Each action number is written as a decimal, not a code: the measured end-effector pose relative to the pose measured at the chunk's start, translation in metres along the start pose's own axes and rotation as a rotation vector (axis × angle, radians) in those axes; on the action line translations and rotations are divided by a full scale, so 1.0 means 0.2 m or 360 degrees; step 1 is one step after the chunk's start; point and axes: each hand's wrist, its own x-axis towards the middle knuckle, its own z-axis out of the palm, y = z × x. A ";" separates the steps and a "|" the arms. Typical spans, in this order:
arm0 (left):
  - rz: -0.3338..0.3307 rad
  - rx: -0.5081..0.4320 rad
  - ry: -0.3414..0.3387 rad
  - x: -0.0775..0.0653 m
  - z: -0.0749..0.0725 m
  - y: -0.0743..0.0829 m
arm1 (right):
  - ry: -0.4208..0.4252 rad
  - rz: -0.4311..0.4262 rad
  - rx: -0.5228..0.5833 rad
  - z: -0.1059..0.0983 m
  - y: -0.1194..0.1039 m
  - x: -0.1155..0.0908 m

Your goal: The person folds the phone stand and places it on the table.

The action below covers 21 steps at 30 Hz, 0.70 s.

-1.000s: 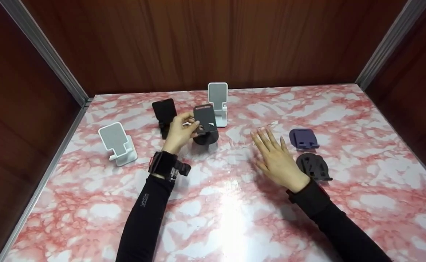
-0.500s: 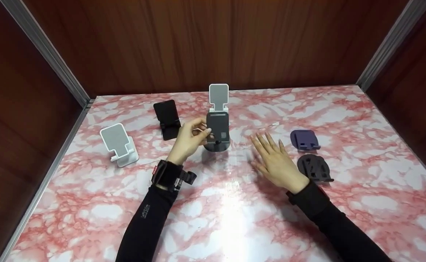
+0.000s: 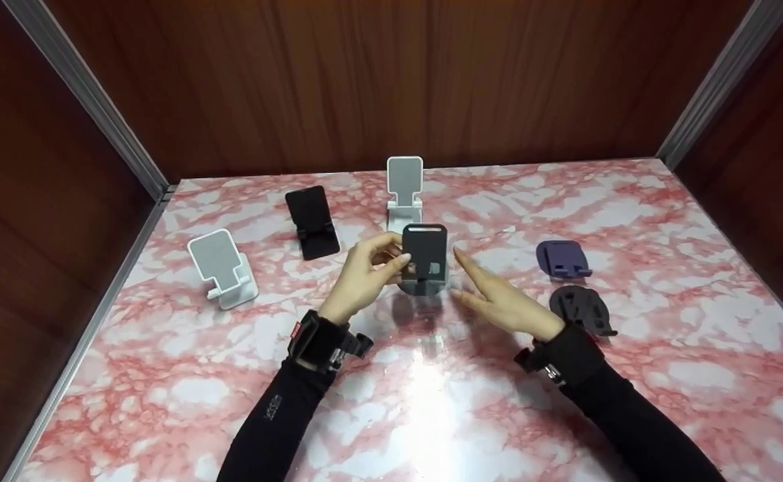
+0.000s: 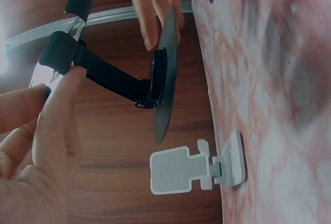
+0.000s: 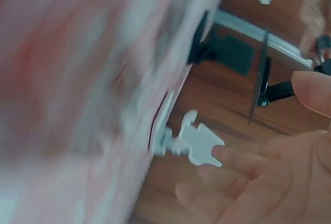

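Note:
In the head view my left hand (image 3: pixel 365 276) pinches the left edge of a black phone stand (image 3: pixel 425 246) with a round base. The left wrist view has its thumb and fingers at the stand's upper holder, and the disc base (image 4: pixel 166 79) hangs clear of the table. My right hand (image 3: pixel 504 302) is just right of the stand, fingers extended and holding nothing. Behind the held stand stands a white phone stand (image 3: pixel 405 179) with a grey pad, its lower part partly covered. In the right wrist view the right fingers (image 5: pixel 243 162) overlap that white stand.
Another white phone stand (image 3: pixel 216 258) is at the left, with a black one (image 3: pixel 310 211) farther back. A folded purple stand (image 3: pixel 564 258) and a folded black round stand (image 3: pixel 580 309) lie right. Wooden walls (image 3: pixel 391 80) enclose the marbled table (image 3: pixel 184 395).
My left hand has carried the black stand right and toward me. My right hand has turned from palm-down to edge-on and come in close beside the stand.

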 end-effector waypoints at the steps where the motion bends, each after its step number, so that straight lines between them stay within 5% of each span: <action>1: 0.0015 -0.0005 -0.0011 -0.01 0.01 0.00 | -0.0050 0.0021 0.0180 0.00 0.00 0.00; 6: 0.0091 -0.0019 -0.0060 -0.01 0.04 -0.03 | -0.0198 0.0187 0.1117 -0.01 0.01 0.02; 10: 0.0096 -0.0038 -0.0088 -0.02 0.05 -0.02 | -0.0175 0.0250 0.1555 -0.01 0.02 0.04; 16: 0.0139 -0.0047 -0.0138 -0.03 0.06 -0.01 | -0.0159 0.0250 0.1685 0.00 0.04 0.07; 21: 0.0198 -0.0022 -0.0136 -0.06 0.07 0.07 | -0.0090 0.0223 0.1679 0.01 0.04 0.07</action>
